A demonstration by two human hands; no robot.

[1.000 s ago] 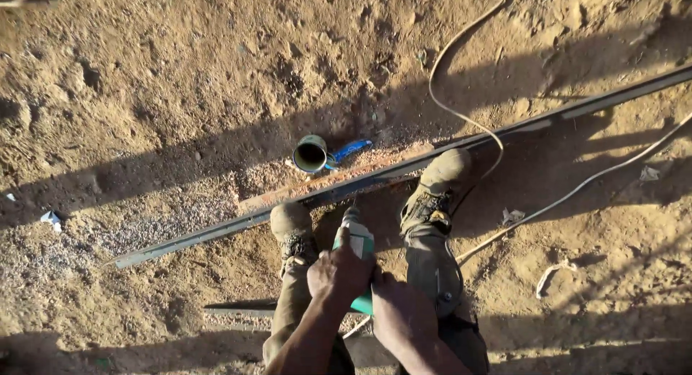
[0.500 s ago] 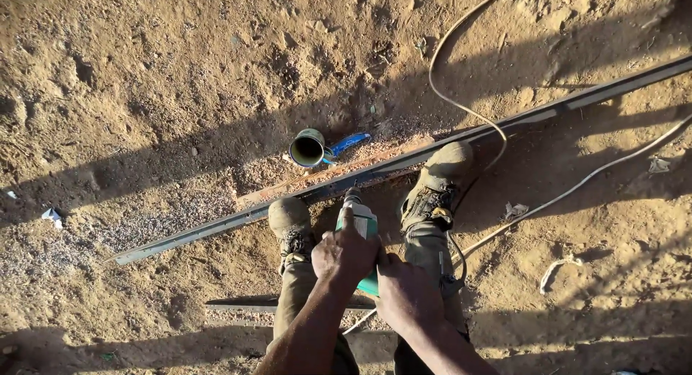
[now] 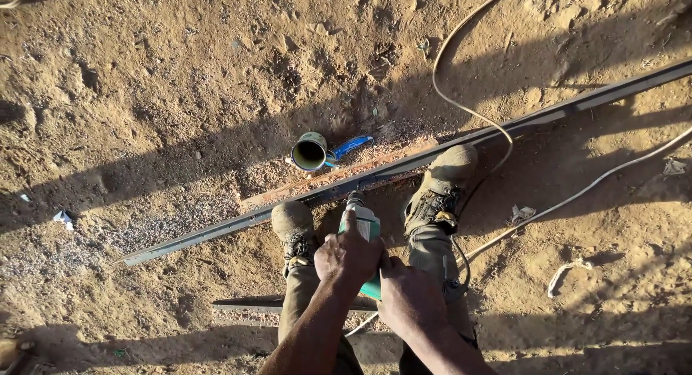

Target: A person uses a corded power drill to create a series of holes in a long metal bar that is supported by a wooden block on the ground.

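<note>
While both your hands wrap the green power drill (image 3: 366, 234) (left hand (image 3: 347, 254) on top, right hand (image 3: 409, 297) behind), its nose meets the stiff, heavy steel bar (image 3: 404, 164) at twelve o'clock; grip firmly.

Green-and-white power drill (image 3: 366, 238), held nearly upright, nose pointed down and away at a long dark steel bar (image 3: 404, 166). Body mostly covered by the left hand (image 3: 348, 256) on top and the right hand (image 3: 408, 297) behind and lower, both wrapped round it. Tip at or just above the bar's near edge; contact too small to tell. Bar lying flat on the sandy ground, running diagonally from lower left to upper right, pinned under two boots either side of the drill. Pale cord trailing from the drill's rear.
</note>
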